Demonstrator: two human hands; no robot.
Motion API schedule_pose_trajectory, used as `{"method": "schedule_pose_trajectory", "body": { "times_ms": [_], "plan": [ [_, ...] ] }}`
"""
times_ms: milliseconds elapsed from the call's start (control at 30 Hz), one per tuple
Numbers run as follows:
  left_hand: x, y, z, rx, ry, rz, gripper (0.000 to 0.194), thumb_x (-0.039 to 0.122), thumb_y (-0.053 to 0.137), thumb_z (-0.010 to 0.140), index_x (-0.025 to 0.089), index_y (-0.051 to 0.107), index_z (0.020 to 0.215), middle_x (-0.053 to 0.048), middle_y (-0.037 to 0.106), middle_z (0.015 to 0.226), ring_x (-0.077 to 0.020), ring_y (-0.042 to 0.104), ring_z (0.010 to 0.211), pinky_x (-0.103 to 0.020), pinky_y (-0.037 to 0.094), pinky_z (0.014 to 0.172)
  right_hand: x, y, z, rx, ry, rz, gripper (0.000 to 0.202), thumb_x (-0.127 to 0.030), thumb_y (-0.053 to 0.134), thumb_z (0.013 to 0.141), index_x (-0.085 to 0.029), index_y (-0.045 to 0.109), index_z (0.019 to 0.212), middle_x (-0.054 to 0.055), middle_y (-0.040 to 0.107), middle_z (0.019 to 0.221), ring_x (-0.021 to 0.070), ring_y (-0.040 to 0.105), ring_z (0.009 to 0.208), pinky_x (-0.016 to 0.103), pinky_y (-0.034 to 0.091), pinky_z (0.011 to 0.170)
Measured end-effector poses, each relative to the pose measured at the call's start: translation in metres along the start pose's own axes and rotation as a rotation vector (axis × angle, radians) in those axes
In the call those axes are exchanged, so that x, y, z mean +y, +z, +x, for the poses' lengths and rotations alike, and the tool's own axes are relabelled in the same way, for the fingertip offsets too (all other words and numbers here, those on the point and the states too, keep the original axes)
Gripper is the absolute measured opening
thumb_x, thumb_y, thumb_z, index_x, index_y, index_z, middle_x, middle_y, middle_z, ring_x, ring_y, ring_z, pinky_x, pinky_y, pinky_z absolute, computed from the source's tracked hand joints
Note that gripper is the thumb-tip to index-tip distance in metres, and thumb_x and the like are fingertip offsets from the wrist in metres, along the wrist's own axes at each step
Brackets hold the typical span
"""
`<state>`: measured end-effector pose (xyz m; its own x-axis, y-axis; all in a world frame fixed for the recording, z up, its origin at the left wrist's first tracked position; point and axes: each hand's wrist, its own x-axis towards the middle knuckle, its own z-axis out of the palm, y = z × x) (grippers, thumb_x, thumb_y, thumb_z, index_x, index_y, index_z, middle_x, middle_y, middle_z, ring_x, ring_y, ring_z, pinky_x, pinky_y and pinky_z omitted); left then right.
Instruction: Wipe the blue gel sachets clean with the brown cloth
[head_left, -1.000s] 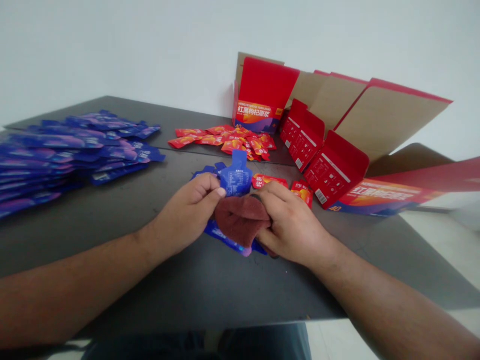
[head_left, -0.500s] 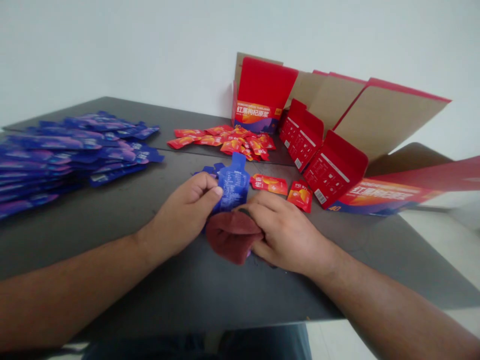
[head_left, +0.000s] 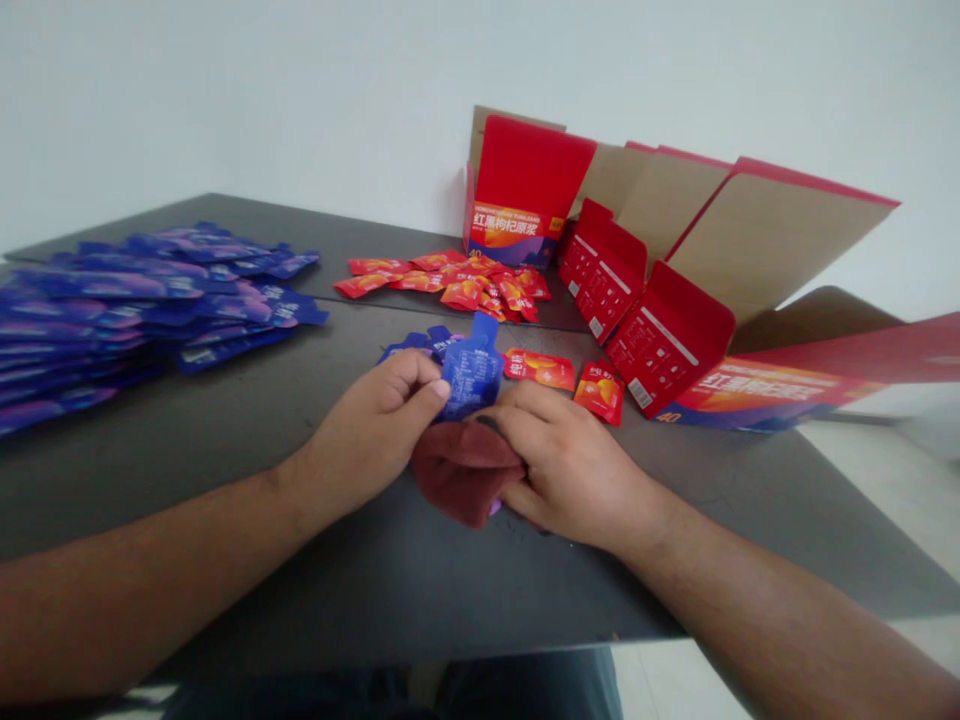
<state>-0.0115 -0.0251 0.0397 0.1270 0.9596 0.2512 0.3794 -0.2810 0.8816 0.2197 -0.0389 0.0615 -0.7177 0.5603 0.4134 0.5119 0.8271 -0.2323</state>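
Between thumb and fingers, my left hand (head_left: 390,415) pinches the left edge of a blue sachet (head_left: 471,375), its printed side up and its narrow spout end pointing away from me. A folded reddish-brown cloth (head_left: 463,470) is gripped in my right hand (head_left: 566,455), bunched against the sachet's near end. The lower part of the sachet is hidden by the cloth and my fingers. More blue sachets (head_left: 405,347) lie on the table just beyond my left hand. Two red sachets, one flat (head_left: 538,368) and one beside it (head_left: 600,392), rest past my right hand.
A large pile of blue sachets (head_left: 150,300) spreads over the left of the dark table (head_left: 315,600). Red sachets (head_left: 450,280) are heaped at the back middle. Open red cartons stand at the back (head_left: 517,200) and along the right (head_left: 675,330), flaps up. A white wall is behind.
The blue sachet has shifted slightly right and towards me, its spout end tilting a little. My left hand has moved slightly with it; my right hand and the cloth stay nearly in place.
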Motion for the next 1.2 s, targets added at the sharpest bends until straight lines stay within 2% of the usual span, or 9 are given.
{"method": "schedule_pose_trajectory", "body": {
  "times_ms": [67,233,367,533,667,800,1000,1133,1200],
  "plan": [
    [0.0011,-0.0005,-0.0002,0.009,-0.006,0.023,0.025,0.036,0.061,0.098,0.023,0.057,0.077,0.0,0.062,0.08,-0.0196,0.056,0.078,-0.035,0.043,0.073,-0.0005,0.0001,0.0002,-0.043,-0.029,0.008,0.024,-0.021,0.066,0.096,-0.016,0.071,0.119,0.011,0.072,0.109,0.0257,0.067,0.1,0.04,0.058,0.087],
    [-0.0007,0.0004,0.0,0.013,-0.002,-0.05,0.024,0.038,0.06,0.099,0.023,0.056,0.08,0.0,0.061,0.08,-0.0192,0.056,0.076,-0.034,0.044,0.07,0.0,0.0001,0.0009,0.03,0.057,-0.004,0.021,-0.019,0.065,0.096,-0.017,0.07,0.116,0.012,0.071,0.111,0.0262,0.066,0.104,0.041,0.058,0.091],
    [-0.0004,0.0004,0.0002,0.007,-0.005,0.023,0.025,0.037,0.061,0.098,0.022,0.057,0.078,-0.001,0.062,0.079,-0.0198,0.057,0.077,-0.034,0.042,0.07,-0.0008,0.0007,0.0014,-0.051,-0.025,0.002,0.025,-0.02,0.066,0.096,-0.016,0.071,0.12,0.01,0.072,0.108,0.0259,0.067,0.1,0.039,0.057,0.087],
    [-0.0003,0.0001,0.0003,0.006,0.002,-0.038,0.025,0.039,0.059,0.1,0.023,0.057,0.082,0.0,0.063,0.081,-0.0194,0.056,0.077,-0.034,0.043,0.071,-0.0012,0.0005,0.0009,0.021,0.045,-0.013,0.022,-0.019,0.065,0.095,-0.014,0.071,0.116,0.012,0.071,0.109,0.0261,0.066,0.102,0.04,0.057,0.09],
    [0.0001,0.0,0.0004,-0.005,-0.016,0.024,0.025,0.037,0.061,0.099,0.022,0.057,0.078,-0.001,0.062,0.08,-0.0193,0.057,0.078,-0.034,0.043,0.072,-0.0006,0.0011,-0.0003,-0.043,-0.016,-0.012,0.023,-0.022,0.066,0.097,-0.018,0.07,0.119,0.01,0.071,0.109,0.025,0.066,0.1,0.039,0.057,0.088],
    [-0.0037,0.0006,0.0003,0.007,-0.014,-0.083,0.024,0.039,0.06,0.1,0.023,0.057,0.082,0.0,0.063,0.081,-0.0187,0.056,0.076,-0.034,0.045,0.07,0.0003,0.0009,-0.0002,0.072,0.064,-0.032,0.022,-0.019,0.066,0.094,-0.017,0.069,0.116,0.012,0.07,0.11,0.0267,0.066,0.102,0.041,0.057,0.089],
    [-0.0028,0.0005,-0.001,0.039,-0.073,-0.092,0.026,0.039,0.064,0.098,0.023,0.058,0.078,0.0,0.062,0.075,-0.0176,0.054,0.069,-0.032,0.042,0.061,-0.0017,0.0007,0.001,-0.093,-0.034,-0.01,0.023,-0.021,0.065,0.097,-0.019,0.07,0.12,0.009,0.071,0.109,0.0249,0.066,0.101,0.038,0.056,0.086],
    [-0.0024,0.002,-0.0014,0.033,-0.102,-0.203,0.021,0.038,0.065,0.096,0.024,0.058,0.081,0.0,0.061,0.074,-0.018,0.055,0.066,-0.034,0.044,0.06,0.0013,-0.0015,0.0017,0.055,0.11,-0.049,0.013,-0.019,0.065,0.092,-0.019,0.065,0.104,0.01,0.067,0.104,0.0254,0.063,0.096,0.039,0.055,0.084],
    [-0.0037,0.0035,-0.0016,0.04,-0.107,-0.22,0.021,0.037,0.067,0.094,0.024,0.059,0.08,0.0,0.062,0.074,-0.0183,0.055,0.067,-0.034,0.045,0.06,0.0029,-0.0023,0.0021,0.049,0.098,-0.032,0.012,-0.017,0.063,0.09,-0.02,0.063,0.101,0.008,0.066,0.101,0.0246,0.062,0.093,0.038,0.054,0.081]
  ]
}}
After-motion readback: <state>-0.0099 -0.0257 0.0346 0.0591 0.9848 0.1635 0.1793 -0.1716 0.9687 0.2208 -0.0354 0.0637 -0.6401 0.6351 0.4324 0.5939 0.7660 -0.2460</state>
